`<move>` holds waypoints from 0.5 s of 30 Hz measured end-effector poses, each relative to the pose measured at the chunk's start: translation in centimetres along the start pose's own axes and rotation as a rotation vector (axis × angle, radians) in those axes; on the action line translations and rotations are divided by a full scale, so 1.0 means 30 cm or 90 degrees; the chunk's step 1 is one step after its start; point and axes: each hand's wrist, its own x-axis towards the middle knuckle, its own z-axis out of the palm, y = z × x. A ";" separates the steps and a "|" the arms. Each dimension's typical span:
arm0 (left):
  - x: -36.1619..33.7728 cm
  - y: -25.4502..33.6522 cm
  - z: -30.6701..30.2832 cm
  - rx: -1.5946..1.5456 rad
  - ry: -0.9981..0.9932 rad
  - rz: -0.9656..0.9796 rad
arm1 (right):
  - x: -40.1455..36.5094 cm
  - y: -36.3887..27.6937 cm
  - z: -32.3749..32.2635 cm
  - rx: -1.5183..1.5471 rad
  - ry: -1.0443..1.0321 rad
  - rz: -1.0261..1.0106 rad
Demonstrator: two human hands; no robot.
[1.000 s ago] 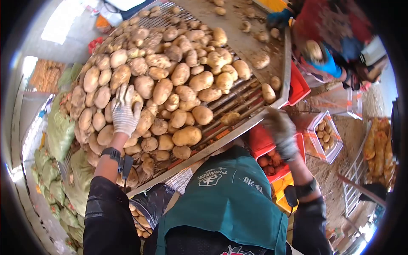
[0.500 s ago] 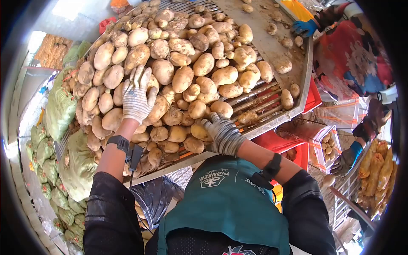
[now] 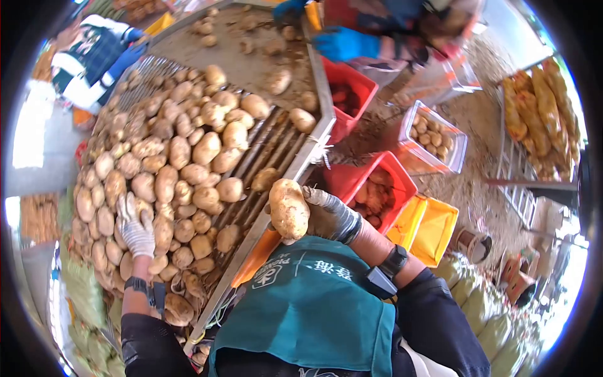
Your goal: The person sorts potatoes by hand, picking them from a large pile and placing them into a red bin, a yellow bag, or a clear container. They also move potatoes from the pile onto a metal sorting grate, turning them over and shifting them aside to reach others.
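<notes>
The person's gloved right hand (image 3: 330, 217) is wrapped round a big potato (image 3: 289, 210), gripping it from behind with the fingers curled over its far side. It is lifted clear of the table (image 3: 312, 143), just above the metal edge and the top of the green apron (image 3: 314, 301). Out at about nine o'clock from it, the left hand (image 3: 135, 226) lies flat and slack on the pile (image 3: 182, 163), fingers spread and closed on nothing. The pile covers the left half of the rollers (image 3: 267, 147), and a few loose spuds sit near the rim. A red crate (image 3: 377, 188) stands at three o'clock from the held potato, a yellow crate (image 3: 433, 229) beyond it at four, and a clear box (image 3: 436, 135) of small ones at two. A co-worker's blue glove (image 3: 342, 44) works at twelve o'clock, at the far end. To my eye the grip is the weak point: the potato is broad, dusty and held one-handed in a knit glove, so a quick swing could let it slide out and fall between table and crates, or bruise on a crate wall. The left palm leaning on heaped, round spuds could also set some rolling over the near edge.
</notes>
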 end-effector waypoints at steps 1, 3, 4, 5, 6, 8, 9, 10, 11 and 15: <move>-0.002 -0.004 0.006 0.004 0.009 0.005 | -0.031 -0.003 -0.019 0.002 0.007 -0.019; -0.001 -0.011 0.014 0.017 0.014 0.013 | -0.092 -0.001 -0.050 0.063 0.020 -0.041; 0.001 -0.013 0.014 0.026 0.010 0.016 | -0.131 0.007 -0.066 0.063 0.069 -0.089; 0.004 -0.008 0.011 0.039 -0.001 0.006 | -0.167 0.009 -0.093 0.081 0.090 -0.126; 0.002 -0.018 0.019 0.059 -0.006 0.005 | -0.204 0.011 -0.112 0.098 0.111 -0.161; -0.004 -0.038 0.039 0.074 0.007 0.020 | -0.285 0.004 -0.156 0.042 0.146 -0.213; -0.002 -0.039 0.037 0.074 0.014 0.031 | -0.336 0.003 -0.199 0.036 0.165 -0.234; 0.000 -0.034 0.033 0.088 -0.001 0.020 | -0.392 0.003 -0.247 0.031 0.185 -0.254; -0.001 -0.040 0.038 0.084 -0.001 0.022 | -0.458 0.009 -0.298 0.064 0.260 -0.311; 0.000 -0.037 0.043 0.059 -0.001 0.020 | -0.813 0.023 -0.454 0.047 0.584 -0.436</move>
